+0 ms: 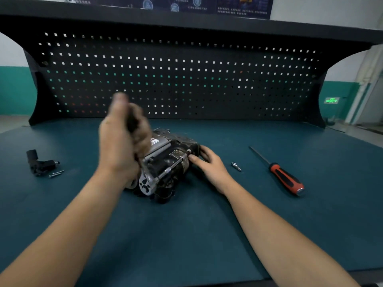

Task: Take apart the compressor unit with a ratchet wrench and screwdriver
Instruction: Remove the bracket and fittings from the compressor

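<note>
No text reads clearly: print on the wall poster, the green lit sign and the label on the compressor unit is blurred.

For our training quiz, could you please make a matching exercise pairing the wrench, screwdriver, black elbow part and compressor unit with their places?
Things: 1 ratchet wrench; 2 screwdriver; 3 black elbow part; 4 compressor unit.
Places: A far left on the mat; B steadied by the right hand; C in the left hand; D lying free at right.
Pairs: 1-C, 2-D, 3-A, 4-B.
</note>
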Available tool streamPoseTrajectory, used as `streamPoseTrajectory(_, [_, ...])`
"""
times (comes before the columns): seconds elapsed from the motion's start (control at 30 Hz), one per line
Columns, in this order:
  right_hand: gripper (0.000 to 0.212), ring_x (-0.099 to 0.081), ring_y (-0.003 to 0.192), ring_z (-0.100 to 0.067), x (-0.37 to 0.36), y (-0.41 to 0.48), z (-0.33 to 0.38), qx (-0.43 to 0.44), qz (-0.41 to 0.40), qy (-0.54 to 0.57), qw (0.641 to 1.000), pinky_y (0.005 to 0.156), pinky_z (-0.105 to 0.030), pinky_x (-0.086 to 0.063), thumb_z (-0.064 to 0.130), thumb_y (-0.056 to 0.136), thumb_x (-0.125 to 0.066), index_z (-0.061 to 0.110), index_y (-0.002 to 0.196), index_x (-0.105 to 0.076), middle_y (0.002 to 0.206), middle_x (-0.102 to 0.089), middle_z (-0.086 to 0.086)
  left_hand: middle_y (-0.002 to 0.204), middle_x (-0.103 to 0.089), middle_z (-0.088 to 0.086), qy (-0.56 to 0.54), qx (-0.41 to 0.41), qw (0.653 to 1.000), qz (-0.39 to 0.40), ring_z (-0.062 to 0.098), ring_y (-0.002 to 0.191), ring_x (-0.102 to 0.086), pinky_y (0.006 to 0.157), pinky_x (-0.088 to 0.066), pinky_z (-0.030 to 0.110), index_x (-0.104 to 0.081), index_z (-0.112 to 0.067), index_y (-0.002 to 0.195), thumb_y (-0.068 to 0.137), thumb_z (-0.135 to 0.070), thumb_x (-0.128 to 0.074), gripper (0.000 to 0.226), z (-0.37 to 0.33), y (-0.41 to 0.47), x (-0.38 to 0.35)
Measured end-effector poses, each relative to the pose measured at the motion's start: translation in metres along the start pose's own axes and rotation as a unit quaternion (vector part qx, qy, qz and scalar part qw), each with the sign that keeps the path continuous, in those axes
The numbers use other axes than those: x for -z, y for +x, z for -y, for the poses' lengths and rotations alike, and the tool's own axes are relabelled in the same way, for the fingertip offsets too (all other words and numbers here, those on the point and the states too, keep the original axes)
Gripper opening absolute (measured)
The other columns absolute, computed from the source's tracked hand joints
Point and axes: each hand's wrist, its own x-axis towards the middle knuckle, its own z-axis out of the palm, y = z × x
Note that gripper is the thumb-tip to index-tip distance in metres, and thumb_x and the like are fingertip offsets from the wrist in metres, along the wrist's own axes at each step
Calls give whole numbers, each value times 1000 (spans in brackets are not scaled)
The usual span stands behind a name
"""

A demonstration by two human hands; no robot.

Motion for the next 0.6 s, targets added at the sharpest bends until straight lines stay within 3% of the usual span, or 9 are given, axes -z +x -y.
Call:
streamPoseTrajectory(0.07, [35, -46, 92, 22, 0, 0, 0, 1, 5, 0, 1000, 76, 4, -38, 10, 87, -63, 19, 118, -52, 115, -54, 9, 37, -24, -10, -132, 71, 976, -158, 3, 29, -19, 28, -15, 15, -36, -20, 62, 97, -44, -35, 42, 5, 10, 23])
streamPoseTrajectory(0.13, [38, -47, 88, 25, 1, 1, 0, 5, 0, 8, 1000, 74, 4, -37, 8, 87, -62, 14, 123, -51, 114, -54, 10, 36, -25, -9, -209, 108, 936, -263, 3, 29, -22, 29, -17, 14, -32, -19, 64, 97, -40, -36, 40, 14, 15, 38])
streamPoseTrajectory(0.2, [39, -47, 87, 24, 1, 1, -1, 8, 5, 9, 1000, 73, 5, -37, 8, 87, -62, 12, 125, -50, 112, -53, 12, 36, -25, -9, -204, 103, 927, -297, 4, 29, -22, 30, -18, 14, -31, -18, 65, 97, -40, -36, 39, 20, 13, 42])
streamPoseTrajectory(0.33, [42, -47, 94, 17, 1, 0, -1, 3, 2, -3, 1000, 74, 5, -37, 11, 87, -62, 13, 127, -50, 114, -52, 12, 38, -25, -10, -149, 71, 947, -276, 5, 30, -21, 29, -18, 16, -32, -19, 66, 96, -39, -39, 37, 17, 8, 31])
streamPoseTrajectory(0.4, [37, -47, 96, 17, 1, -1, 0, -1, 3, -8, 1000, 75, 5, -37, 13, 87, -63, 19, 122, -51, 113, -53, 14, 39, -25, -10, -73, 16, 975, -210, 5, 31, -21, 31, -17, 13, -32, -19, 65, 96, -30, -43, 34, 12, 2, 19])
streamPoseTrajectory(0.5, [33, -48, 96, 18, 0, -1, 1, -7, 4, -10, 1000, 75, 4, -38, 14, 87, -64, 23, 115, -51, 111, -54, 15, 39, -37, -11, 95, -110, 989, 12, 2, 32, -30, 34, -25, 10, -43, -24, 60, 89, -19, -54, 31, 4, -13, -12])
streamPoseTrajectory(0.53, [32, -52, 101, 11, 0, -1, 1, -9, 7, -22, 1000, 77, 3, -38, 14, 87, -64, 19, 117, -52, 115, -56, 11, 42, -43, -13, 175, -168, 962, 124, -3, 36, -37, 37, -31, 10, -48, -26, 59, 83, -21, -57, 25, 2, -20, -20])
streamPoseTrajectory(0.57, [33, -55, 107, 1, -1, -1, 2, -7, 15, -37, 999, 80, 1, -39, 12, 87, -63, 14, 119, -53, 119, -57, 5, 47, -47, -16, 272, -219, 900, 263, -6, 43, -43, 47, -34, 4, -52, -25, 62, 77, -22, -59, 17, 1, -27, -27])
streamPoseTrajectory(0.6, [33, -56, 110, -6, -1, -2, 0, -4, 15, -37, 999, 84, -2, -40, 10, 87, -62, 11, 119, -54, 122, -59, 0, 52, -49, -18, 351, -242, 816, 391, -8, 52, -47, 55, -31, -1, -55, -22, 66, 75, -24, -62, 11, 4, -34, -31])
